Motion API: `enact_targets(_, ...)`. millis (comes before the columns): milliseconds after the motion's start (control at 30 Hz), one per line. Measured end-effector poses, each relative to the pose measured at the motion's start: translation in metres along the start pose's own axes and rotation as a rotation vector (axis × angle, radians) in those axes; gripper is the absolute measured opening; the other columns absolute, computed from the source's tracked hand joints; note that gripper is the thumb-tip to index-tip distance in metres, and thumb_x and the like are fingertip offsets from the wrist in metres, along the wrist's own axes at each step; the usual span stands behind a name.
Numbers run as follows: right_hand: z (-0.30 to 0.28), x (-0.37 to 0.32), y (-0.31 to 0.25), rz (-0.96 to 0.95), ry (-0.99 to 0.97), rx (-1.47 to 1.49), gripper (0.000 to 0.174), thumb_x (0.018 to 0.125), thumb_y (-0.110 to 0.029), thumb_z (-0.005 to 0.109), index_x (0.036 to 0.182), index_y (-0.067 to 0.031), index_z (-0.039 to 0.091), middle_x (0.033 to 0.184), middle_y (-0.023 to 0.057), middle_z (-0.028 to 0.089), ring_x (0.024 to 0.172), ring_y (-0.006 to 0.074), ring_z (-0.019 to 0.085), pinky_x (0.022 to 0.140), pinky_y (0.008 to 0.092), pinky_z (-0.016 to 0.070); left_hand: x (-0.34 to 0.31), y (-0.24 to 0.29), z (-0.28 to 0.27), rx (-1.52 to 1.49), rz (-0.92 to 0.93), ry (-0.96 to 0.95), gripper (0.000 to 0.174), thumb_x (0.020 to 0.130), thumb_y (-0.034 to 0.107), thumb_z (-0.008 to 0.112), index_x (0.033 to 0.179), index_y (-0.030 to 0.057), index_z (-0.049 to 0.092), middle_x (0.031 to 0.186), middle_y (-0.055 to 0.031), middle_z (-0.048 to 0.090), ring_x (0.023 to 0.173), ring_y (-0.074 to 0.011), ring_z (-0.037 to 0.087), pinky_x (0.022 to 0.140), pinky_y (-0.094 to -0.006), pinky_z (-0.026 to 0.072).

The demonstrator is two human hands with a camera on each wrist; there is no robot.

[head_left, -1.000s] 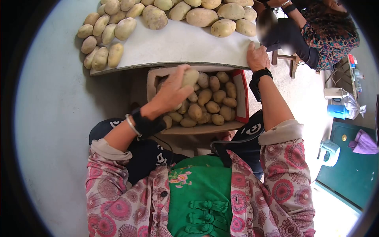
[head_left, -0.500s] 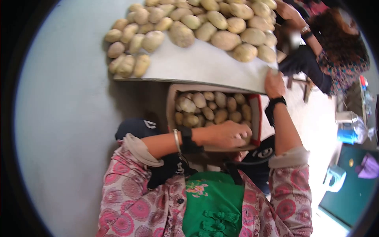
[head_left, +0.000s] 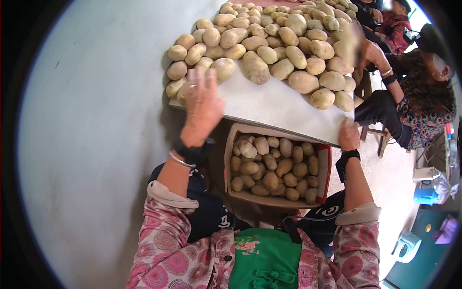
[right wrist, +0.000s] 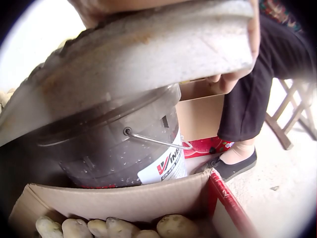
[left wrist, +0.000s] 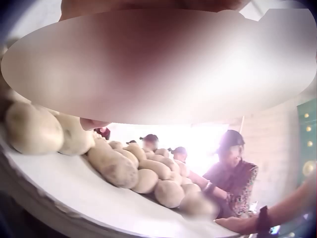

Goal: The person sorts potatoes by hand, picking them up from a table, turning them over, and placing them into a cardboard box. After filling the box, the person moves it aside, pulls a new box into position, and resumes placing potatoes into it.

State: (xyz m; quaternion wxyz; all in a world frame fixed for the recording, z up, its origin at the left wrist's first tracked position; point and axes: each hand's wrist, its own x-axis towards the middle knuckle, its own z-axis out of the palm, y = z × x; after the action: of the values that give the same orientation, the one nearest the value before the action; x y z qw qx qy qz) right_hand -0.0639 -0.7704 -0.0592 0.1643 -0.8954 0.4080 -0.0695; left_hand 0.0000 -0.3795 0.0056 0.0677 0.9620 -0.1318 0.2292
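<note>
My left hand (head_left: 204,106) reaches over the table's left corner, its extended fingers blurred at the nearest potatoes (head_left: 175,88). One larger potato (head_left: 223,70) lies right beside the fingertips. In the left wrist view a pale blur covers most of this hand, and potatoes (left wrist: 33,130) show below it. My right hand (head_left: 349,136) grips the near right corner of the white table (head_left: 288,113). Seen from the right wrist, its fingers (right wrist: 231,83) curl under the table's thick edge (right wrist: 148,54). Below the table edge stands a cardboard box (head_left: 231,144) with several potatoes (head_left: 271,181) in it.
A heap of potatoes (head_left: 298,58) covers the far part of the table. Under it stands a grey bucket (right wrist: 114,153) with a wire handle, behind the box. Another person (head_left: 418,103) sits at the right side, and more people are farther back.
My left hand, holding a potato over the box at first, dipped to the box's near right side, then moved up and left to the table's potatoes. The right hand keeps holding the corner.
</note>
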Motion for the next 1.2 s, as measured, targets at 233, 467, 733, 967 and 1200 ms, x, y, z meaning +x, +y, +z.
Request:
enact_targets(233,-0.002,-0.002,-0.002,0.025,-0.012,0.02,0.061,0.087,-0.053,0.036,0.109,0.0021,0.048,0.108,0.0266,0.058,0.103,0.0412,0.055,0.087,0.0485,0.0414,-0.026,-0.05,0.024,0.193,-0.008,-0.1,0.062,0.083,0.033,0.059,0.131,-0.0003,0.037,0.142,-0.0173,0.029,0.134,-0.0373,0.02,0.105,-0.0587,0.0175)
enact_targets(467,-0.004,-0.004,-0.002,0.025,-0.007,0.029,0.058,0.087,-0.051,0.038,0.108,0.0022,0.049,0.106,0.027,0.059,0.101,0.0407,0.056,0.087,0.0471,0.0417,-0.032,-0.02,0.02,0.092,0.144,-0.1,0.059,0.084,0.027,0.059,0.131,-0.0001,0.036,0.143,-0.0183,0.027,0.132,-0.0378,0.025,0.106,-0.0521,0.022)
enact_targets(733,-0.005,-0.005,-0.001,0.029,-0.025,0.08,0.057,0.086,-0.051,0.038,0.109,0.0005,0.048,0.109,0.0265,0.058,0.105,0.0397,0.055,0.089,0.0469,0.0401,-0.032,0.002,0.027,-0.377,0.193,-0.302,0.054,0.081,0.014,0.06,0.13,0.0022,0.038,0.124,-0.0215,0.045,0.113,-0.0396,0.044,0.098,-0.0409,0.0364)
enact_targets(967,0.002,0.002,0.006,0.01,-0.002,0.044,0.062,0.085,-0.053,0.038,0.109,0.0032,0.049,0.108,0.028,0.058,0.105,0.0412,0.055,0.089,0.0467,0.0409,-0.036,0.012,0.028,-0.319,0.228,-0.245,0.056,0.077,0.009,0.063,0.128,0.0082,0.042,0.108,-0.0171,0.049,0.102,-0.0371,0.049,0.088,-0.0418,0.0413)
enact_targets(1200,0.0,0.0,0.001,0.023,-0.009,0.033,0.064,0.085,-0.053,0.037,0.113,0.0033,0.048,0.109,0.0288,0.057,0.107,0.0396,0.054,0.091,0.0454,0.0404,-0.051,0.024,0.016,-0.66,0.354,-0.505,0.054,0.067,0.007,0.063,0.119,0.0068,0.047,0.104,-0.0162,0.053,0.097,-0.0351,0.054,0.086,-0.0376,0.0448)
